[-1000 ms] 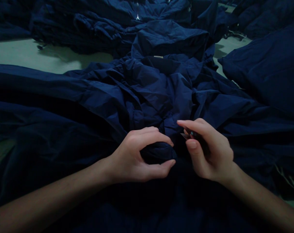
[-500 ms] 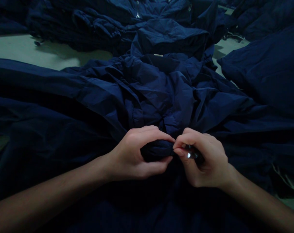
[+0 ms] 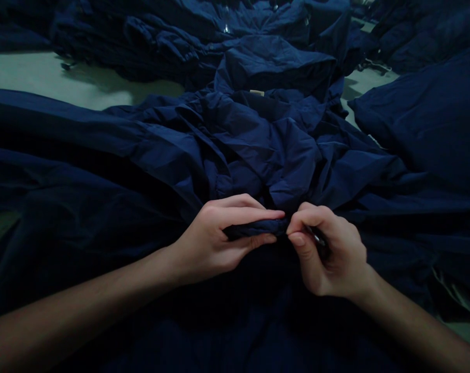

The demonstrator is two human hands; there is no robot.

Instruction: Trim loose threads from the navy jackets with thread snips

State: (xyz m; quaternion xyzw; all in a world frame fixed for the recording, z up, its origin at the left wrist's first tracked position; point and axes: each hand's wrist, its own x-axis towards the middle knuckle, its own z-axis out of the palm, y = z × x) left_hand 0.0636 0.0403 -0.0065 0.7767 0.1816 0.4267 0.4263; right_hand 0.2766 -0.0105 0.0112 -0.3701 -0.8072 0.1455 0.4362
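Dark blue fabric of a crumpled garment (image 3: 258, 140) spreads across the middle of the head view. A fold of it lies between the thumb and fingers of my left hand (image 3: 227, 233), which pinch it from above and below. Just to the right, my right hand (image 3: 331, 248) is closed, thumb and forefinger together near the end of the fold. A small shiny dark object (image 3: 315, 236) shows inside its curled fingers; its shape is mostly hidden. Whatever the fingertips pinch is too small to make out. A narrow gap separates the two hands.
More dark blue garments (image 3: 172, 41) are heaped at the back, and another piece of blue cloth (image 3: 425, 114) lies at the right. A pale tabletop (image 3: 90, 85) shows at the back left. A small light label (image 3: 257, 93) sits near the garment's top edge.
My right hand has shifted slightly right, away from my left fingertips. My left fingers have flattened and closed in on the fold. The shiny object has turned and shows less.
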